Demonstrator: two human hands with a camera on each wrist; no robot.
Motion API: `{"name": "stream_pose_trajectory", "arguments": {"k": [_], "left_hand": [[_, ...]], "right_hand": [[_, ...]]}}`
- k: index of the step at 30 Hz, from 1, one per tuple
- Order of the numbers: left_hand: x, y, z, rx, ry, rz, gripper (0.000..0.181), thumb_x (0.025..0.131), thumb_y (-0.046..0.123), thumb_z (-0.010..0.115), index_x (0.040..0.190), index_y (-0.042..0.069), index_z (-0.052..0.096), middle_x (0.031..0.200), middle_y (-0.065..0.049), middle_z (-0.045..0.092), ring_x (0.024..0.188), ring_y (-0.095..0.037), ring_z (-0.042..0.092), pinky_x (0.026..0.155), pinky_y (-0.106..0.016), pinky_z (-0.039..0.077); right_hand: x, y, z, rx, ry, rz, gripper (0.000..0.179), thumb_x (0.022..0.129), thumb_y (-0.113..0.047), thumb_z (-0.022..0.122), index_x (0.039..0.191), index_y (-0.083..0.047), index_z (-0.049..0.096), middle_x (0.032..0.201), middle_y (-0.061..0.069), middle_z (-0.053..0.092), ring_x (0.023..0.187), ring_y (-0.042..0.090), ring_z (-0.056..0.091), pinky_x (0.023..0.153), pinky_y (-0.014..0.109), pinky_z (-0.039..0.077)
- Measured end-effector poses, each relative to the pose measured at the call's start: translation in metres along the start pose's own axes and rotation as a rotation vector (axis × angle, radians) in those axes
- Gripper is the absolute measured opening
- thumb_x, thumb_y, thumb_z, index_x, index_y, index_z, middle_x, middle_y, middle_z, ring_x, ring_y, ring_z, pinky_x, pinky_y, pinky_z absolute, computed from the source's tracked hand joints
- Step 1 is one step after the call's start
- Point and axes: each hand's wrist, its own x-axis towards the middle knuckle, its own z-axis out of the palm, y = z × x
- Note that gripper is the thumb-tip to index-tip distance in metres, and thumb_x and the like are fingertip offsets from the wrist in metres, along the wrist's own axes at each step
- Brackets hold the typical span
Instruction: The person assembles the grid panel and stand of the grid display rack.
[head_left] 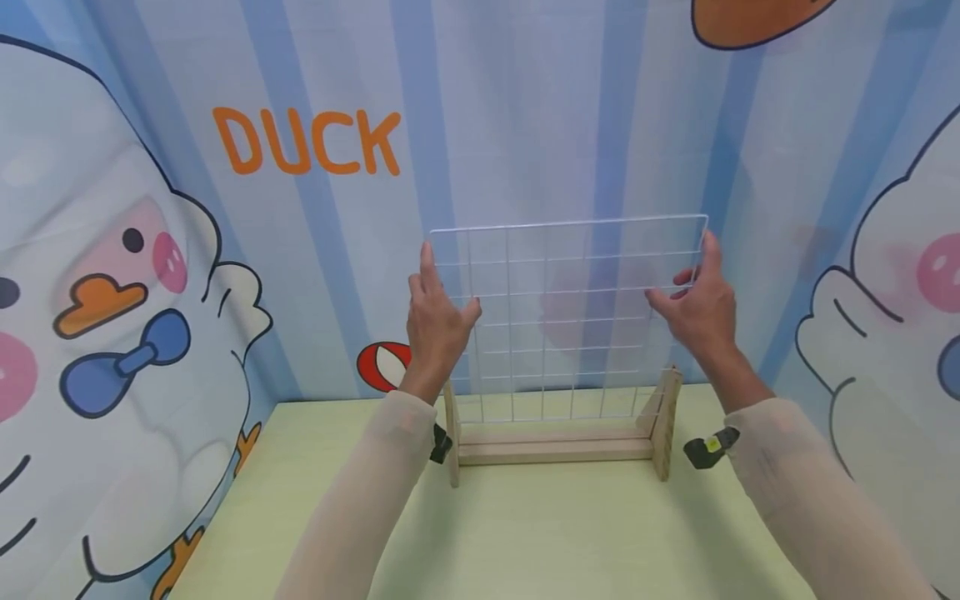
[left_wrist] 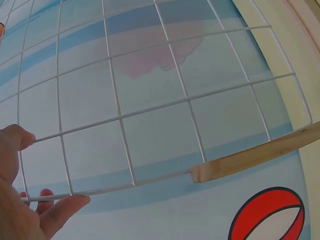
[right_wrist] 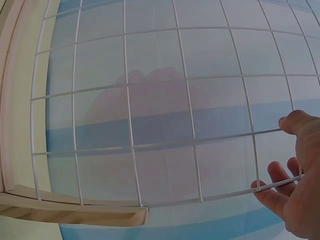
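Note:
A white wire grid panel [head_left: 570, 321] stands upright between the two side posts of a wooden stand [head_left: 555, 452]. My left hand [head_left: 438, 321] grips the panel's left edge, the thumb in front and the fingers around the outer wire. At the opposite edge, my right hand [head_left: 701, 304] holds the panel in the same way, near its upper corner. In the left wrist view the panel's side wire runs down to a wooden post [left_wrist: 250, 159]. The right wrist view shows the other post [right_wrist: 100, 212] along the panel's lower edge.
The stand sits on a pale yellow table [head_left: 555, 533], toward its back edge. Behind it hangs a blue-striped curtain [head_left: 517, 125] printed with cartoon ducks and a red and white ball. Dark wrist devices [head_left: 711, 448] show at both sleeves.

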Motion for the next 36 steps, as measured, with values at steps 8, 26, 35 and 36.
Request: {"name": "stream_pose_trajectory", "arguments": {"k": [8,26,35,36], "left_hand": [[-0.01,-0.011,0.006,0.022,-0.022,-0.007,0.11,0.088,0.027,0.079,0.165,0.028,0.001,0.119,-0.016,0.052,0.073,-0.024,0.051,0.059,-0.033,0.048],[-0.032,-0.034,0.024,0.059,-0.008,0.011,0.11,0.087,0.027,0.08,0.165,0.026,0.003,0.115,-0.017,0.053,0.071,-0.024,0.053,0.057,-0.032,0.05],[-0.036,-0.038,0.029,0.105,0.004,0.04,0.106,0.089,0.027,0.078,0.166,0.02,0.006,0.115,-0.018,0.054,0.075,-0.025,0.055,0.062,-0.033,0.056],[-0.036,-0.038,0.029,0.112,0.001,0.044,0.105,0.089,0.027,0.078,0.165,0.019,0.006,0.115,-0.018,0.054,0.076,-0.024,0.055,0.062,-0.032,0.056]], "right_hand": [[-0.007,0.009,0.007,-0.004,-0.015,-0.005,0.1,0.091,-0.028,0.076,0.162,-0.037,0.007,0.109,0.017,0.059,0.09,0.032,0.065,0.073,0.048,0.058],[-0.028,0.032,0.025,-0.004,-0.051,0.028,0.1,0.09,-0.024,0.076,0.162,-0.031,0.006,0.109,0.019,0.059,0.092,0.036,0.065,0.071,0.051,0.059],[-0.032,0.037,0.032,-0.037,-0.025,0.022,0.098,0.09,-0.02,0.076,0.162,-0.021,0.009,0.105,0.022,0.061,0.092,0.042,0.067,0.073,0.055,0.057],[-0.032,0.037,0.032,-0.041,-0.022,0.024,0.098,0.09,-0.02,0.075,0.161,-0.021,0.009,0.105,0.023,0.061,0.092,0.042,0.068,0.074,0.056,0.056]]}}
